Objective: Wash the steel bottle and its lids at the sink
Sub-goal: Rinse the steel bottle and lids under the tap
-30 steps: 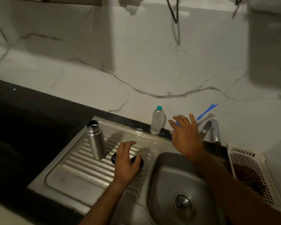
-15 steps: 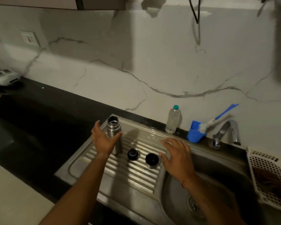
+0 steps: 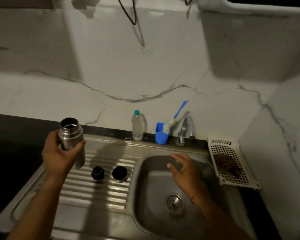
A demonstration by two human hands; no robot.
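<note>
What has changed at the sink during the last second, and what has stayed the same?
The left hand left the lids and now grips the steel bottle. The right hand drew back from the blue cup and is open over the basin. Both lids stay on the drainboard.

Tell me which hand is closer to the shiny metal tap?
Right. The right hand hovers in front of the shiny metal tap; the left hand grips the steel bottle far left.

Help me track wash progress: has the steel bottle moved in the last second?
Yes. The left hand grips the steel bottle and has raised it slightly; its mouth now sits above the back rim of the drainboard.
</note>
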